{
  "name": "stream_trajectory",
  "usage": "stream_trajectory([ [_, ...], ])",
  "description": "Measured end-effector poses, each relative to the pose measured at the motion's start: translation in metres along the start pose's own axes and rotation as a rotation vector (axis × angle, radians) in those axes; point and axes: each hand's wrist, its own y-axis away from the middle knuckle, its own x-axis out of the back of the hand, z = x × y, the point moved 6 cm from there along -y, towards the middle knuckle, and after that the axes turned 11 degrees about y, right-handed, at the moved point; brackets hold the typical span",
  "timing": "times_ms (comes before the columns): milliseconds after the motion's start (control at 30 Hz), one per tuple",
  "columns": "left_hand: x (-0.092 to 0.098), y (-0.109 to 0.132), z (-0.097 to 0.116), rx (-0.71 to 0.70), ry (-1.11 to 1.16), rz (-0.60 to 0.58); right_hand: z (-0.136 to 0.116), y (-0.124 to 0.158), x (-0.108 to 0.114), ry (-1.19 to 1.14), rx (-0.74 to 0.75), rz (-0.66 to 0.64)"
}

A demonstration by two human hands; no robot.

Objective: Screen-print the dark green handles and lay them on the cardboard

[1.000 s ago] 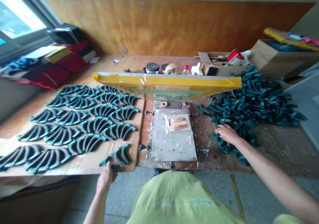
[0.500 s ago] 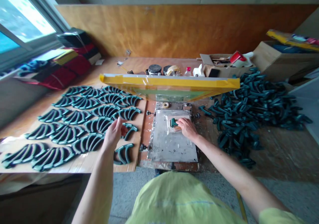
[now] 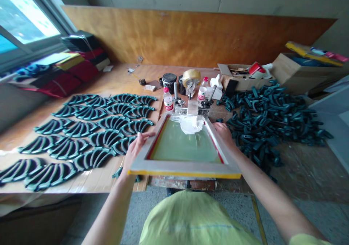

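Observation:
A screen-printing frame [image 3: 185, 167] with a greenish mesh and yellow-taped front edge lies lowered flat in front of me. My left hand [image 3: 135, 148] grips its left rail, fingers curled over the edge. My right hand [image 3: 224, 133] holds the right rail near its far end. White ink [image 3: 191, 124] sits at the far end of the mesh. Rows of dark teal curved plastic pieces [image 3: 81, 136] lie on cardboard to the left. A loose heap of the same teal pieces [image 3: 272, 110] is piled to the right.
Behind the frame stand two small bottles [image 3: 168, 100], dark jars [image 3: 169, 81] and a tape roll [image 3: 191, 77]. Cardboard boxes [image 3: 297, 74] sit at the back right, folded fabrics [image 3: 73, 61] at the back left by a window. A plywood wall backs the bench.
The frame, raised half a second ago, has come down flat over the plate. My right hand left the teal piece on the plate; both hands now hold the frame's side rails.

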Motion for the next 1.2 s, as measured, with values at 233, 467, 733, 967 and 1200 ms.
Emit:
stream_trajectory([
  [233, 0.022, 0.023, -0.115, 0.255, -0.055, 0.021, -0.05, -0.076, 0.026, 0.104, 0.142, 0.177],
  [467, 0.024, 0.018, -0.131, 0.274, -0.13, 0.026, -0.07, -0.058, -0.011, 0.23, 0.197, -0.093],
  [733, 0.026, 0.017, -0.133, 0.254, -0.198, 0.045, -0.076, -0.015, 0.004, 0.134, 0.57, -0.188],
  [967, 0.026, 0.018, -0.128, 0.243, -0.164, 0.076, -0.087, -0.01, -0.006, 0.162, 0.456, -0.005],
  [1200, 0.019, 0.024, -0.112, 0.298, -0.109, 0.028, -0.076, -0.025, 0.011, 0.039, 0.415, 0.003],
])
